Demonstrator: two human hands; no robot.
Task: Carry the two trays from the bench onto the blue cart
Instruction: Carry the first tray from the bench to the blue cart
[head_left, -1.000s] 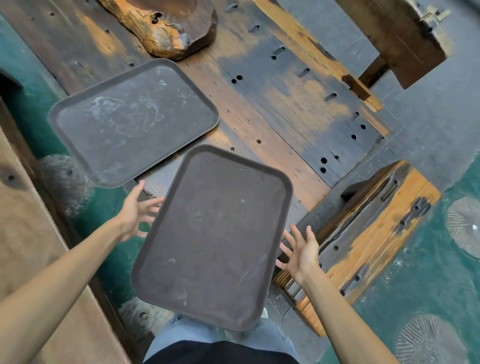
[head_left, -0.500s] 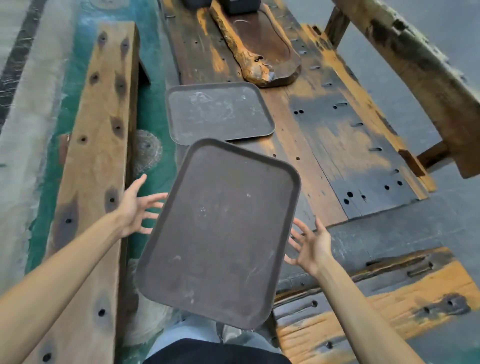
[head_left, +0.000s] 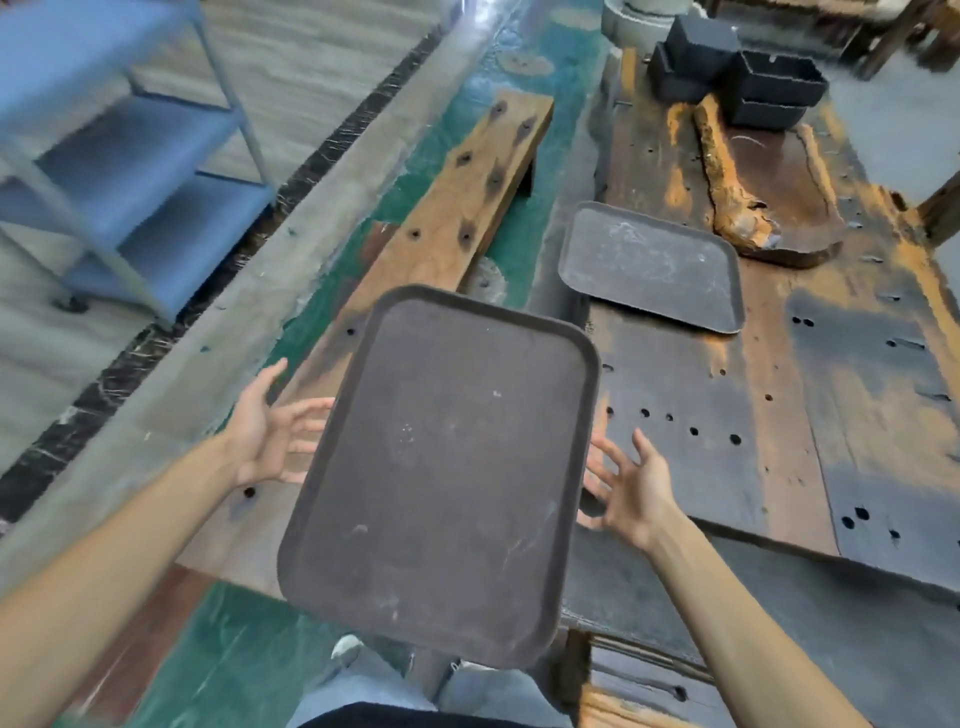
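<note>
A dark brown tray (head_left: 441, 478) hangs in the air in front of me, level, off the left edge of the wooden bench (head_left: 727, 441). My left hand (head_left: 270, 431) supports its left edge with the fingers spread beneath it. Under the tray's right edge, my right hand (head_left: 631, 486) does the same. A second, greyer tray (head_left: 652, 265) lies flat on the bench farther back. The blue cart (head_left: 119, 156) with its shelves stands at the upper left, across a grey strip of floor.
A long wooden plank seat (head_left: 467, 208) runs between me and the cart, over green floor. On the bench behind the grey tray lie a carved wooden slab (head_left: 769, 197) and stacked black boxes (head_left: 753, 78). My legs show below the held tray.
My view has swung left and up, and the blue cart has come into sight. The held tray now sits left of the bench edge, still between both hands. The grey tray has stayed put.
</note>
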